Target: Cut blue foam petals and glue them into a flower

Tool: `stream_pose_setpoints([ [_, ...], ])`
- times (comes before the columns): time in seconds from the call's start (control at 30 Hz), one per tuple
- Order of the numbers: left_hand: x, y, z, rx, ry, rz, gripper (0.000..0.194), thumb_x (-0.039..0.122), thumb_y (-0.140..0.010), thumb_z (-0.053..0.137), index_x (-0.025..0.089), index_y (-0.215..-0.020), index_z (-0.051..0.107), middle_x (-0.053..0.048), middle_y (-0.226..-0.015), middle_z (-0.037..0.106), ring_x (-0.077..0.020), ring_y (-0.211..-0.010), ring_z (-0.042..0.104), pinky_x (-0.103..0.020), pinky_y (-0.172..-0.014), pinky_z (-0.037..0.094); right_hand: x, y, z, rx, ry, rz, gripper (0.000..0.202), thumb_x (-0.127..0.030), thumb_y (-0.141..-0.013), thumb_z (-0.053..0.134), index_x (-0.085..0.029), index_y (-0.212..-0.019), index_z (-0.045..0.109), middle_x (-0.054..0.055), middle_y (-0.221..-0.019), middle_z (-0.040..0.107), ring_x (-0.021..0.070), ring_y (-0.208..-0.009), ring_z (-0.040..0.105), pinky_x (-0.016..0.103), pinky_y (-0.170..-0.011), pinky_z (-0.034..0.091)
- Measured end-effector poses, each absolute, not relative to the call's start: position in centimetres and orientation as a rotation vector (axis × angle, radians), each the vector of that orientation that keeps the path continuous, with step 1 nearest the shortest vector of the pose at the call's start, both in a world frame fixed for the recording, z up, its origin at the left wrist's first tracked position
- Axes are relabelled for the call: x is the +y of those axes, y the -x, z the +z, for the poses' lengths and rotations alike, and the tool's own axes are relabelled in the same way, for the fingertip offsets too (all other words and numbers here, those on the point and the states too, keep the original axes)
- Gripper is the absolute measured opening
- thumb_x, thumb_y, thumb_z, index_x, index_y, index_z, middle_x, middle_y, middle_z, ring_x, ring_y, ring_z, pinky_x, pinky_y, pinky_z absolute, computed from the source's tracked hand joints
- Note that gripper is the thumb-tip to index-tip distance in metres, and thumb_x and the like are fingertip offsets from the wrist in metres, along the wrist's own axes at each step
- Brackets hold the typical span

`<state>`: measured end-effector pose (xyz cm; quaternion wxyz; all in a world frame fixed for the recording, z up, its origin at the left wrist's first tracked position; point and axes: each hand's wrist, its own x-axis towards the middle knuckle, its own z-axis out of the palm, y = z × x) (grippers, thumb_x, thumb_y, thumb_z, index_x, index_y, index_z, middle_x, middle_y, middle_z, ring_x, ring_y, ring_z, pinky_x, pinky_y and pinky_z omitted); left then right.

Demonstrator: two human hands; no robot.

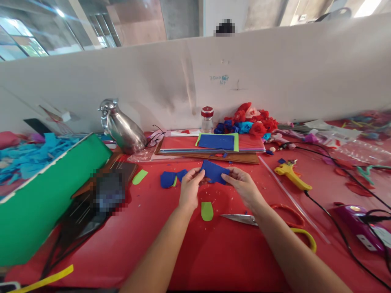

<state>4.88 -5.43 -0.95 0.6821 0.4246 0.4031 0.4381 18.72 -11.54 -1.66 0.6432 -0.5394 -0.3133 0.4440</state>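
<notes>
Between my two hands a blue piece of paper or felt [213, 171] is held up above the red table. My left hand [192, 185] pinches its left edge between thumb and fingers. At the right edge my right hand [241, 182] pinches it the same way. Blue cut pieces [168, 179] lie just left of my left hand, with a bit of green beside them. A green piece with one rounded end [207, 211] lies below the hands. Scissors [244, 219] with red and yellow handles lie partly under my right forearm.
Behind the hands is a stack of coloured sheets [183, 143]. A metal jug [124, 128] and green box [51, 199] stand left. Right are a yellow glue gun [291, 175], cables and a purple device [362, 228]. Paper flowers [258, 124] and a jar [207, 119] are at the back.
</notes>
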Motion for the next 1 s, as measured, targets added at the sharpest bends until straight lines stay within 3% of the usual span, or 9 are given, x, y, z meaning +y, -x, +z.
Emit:
stream_pose_setpoints([
  [0.17,-4.5,-3.2,0.0,0.947,-1.311,0.896,0.026,0.044,-0.072,0.062,0.018,-0.073,0.063,-0.002,-0.066,0.065,-0.0126,-0.056,0.056,-0.025,-0.058,0.04,-11.4,-19.6,-2.0,-0.667,1.239,0.886,0.033,-0.041,-0.056,0.077,-0.02,-0.076,0.063,-0.002,-0.068,0.067,0.0127,-0.061,0.058,0.027,-0.063,0.044],
  [0.27,-4.4,-1.7,0.3,0.948,-1.843,0.481,0.015,0.031,-0.058,0.075,0.02,-0.064,0.065,-0.003,-0.068,0.066,-0.0178,-0.064,0.057,-0.027,-0.062,0.04,-11.4,-19.8,-1.9,-0.569,1.256,0.839,0.035,-0.04,-0.054,0.078,-0.021,-0.078,0.061,-0.004,-0.062,0.064,0.0113,-0.055,0.056,0.025,-0.057,0.042],
  [0.33,-4.8,-1.2,0.1,0.99,-2.079,0.274,0.021,0.018,-0.046,0.08,0.022,-0.061,0.065,-0.004,-0.072,0.066,-0.0209,-0.069,0.059,-0.028,-0.064,0.04,-11.5,-19.8,-1.8,-0.546,1.266,0.855,0.036,-0.04,-0.054,0.078,-0.021,-0.079,0.06,-0.004,-0.061,0.064,0.0113,-0.053,0.057,0.025,-0.055,0.041],
  [0.43,-5.5,-1.6,-0.5,1.027,-2.229,0.162,0.023,0.005,-0.046,0.074,0.021,-0.051,0.059,-0.004,-0.07,0.064,-0.0207,-0.068,0.059,-0.029,-0.066,0.04,-11.4,-19.6,-1.9,-0.574,1.271,0.882,0.035,-0.039,-0.055,0.076,-0.02,-0.08,0.06,-0.004,-0.062,0.065,0.0116,-0.055,0.059,0.025,-0.055,0.041],
  [0.63,-4.7,-2.6,-0.3,0.887,-1.827,0.525,0.003,0.019,-0.067,0.061,0.02,-0.065,0.063,-0.002,-0.066,0.064,-0.017,-0.066,0.057,-0.028,-0.066,0.042,-11.4,-19.3,-2.0,-0.638,1.267,0.859,0.027,-0.033,-0.057,0.073,-0.02,-0.078,0.062,-0.002,-0.068,0.067,0.012,-0.058,0.057,0.026,-0.059,0.043],
  [0.7,-4.3,-2.7,0.0,0.857,-1.605,0.696,0.007,0.021,-0.071,0.057,0.019,-0.07,0.064,-0.002,-0.07,0.065,-0.0153,-0.068,0.057,-0.026,-0.068,0.043,-11.4,-19.2,-2.1,-0.67,1.254,0.865,0.025,-0.031,-0.058,0.072,-0.02,-0.079,0.064,-0.001,-0.073,0.068,0.0122,-0.062,0.057,0.027,-0.063,0.044],
  [0.9,-4.0,-2.9,-0.2,0.925,-1.303,0.899,0.026,0.021,-0.065,0.067,0.018,-0.091,0.065,0.0,-0.071,0.063,-0.0123,-0.065,0.056,-0.025,-0.066,0.043,-11.5,-19.0,-2.4,-0.718,1.276,0.918,0.025,-0.032,-0.06,0.072,-0.02,-0.081,0.066,0.0,-0.077,0.07,0.0135,-0.065,0.058,0.028,-0.066,0.044],
  [1.0,-4.0,-3.0,-0.5,0.928,-1.277,0.925,0.022,0.022,-0.063,0.07,0.017,-0.084,0.064,-0.001,-0.07,0.064,-0.0129,-0.066,0.057,-0.026,-0.066,0.044,-11.4,-18.8,-2.5,-0.696,1.277,0.956,0.027,-0.032,-0.059,0.073,-0.019,-0.081,0.066,0.001,-0.077,0.07,0.014,-0.066,0.059,0.028,-0.066,0.045],
])
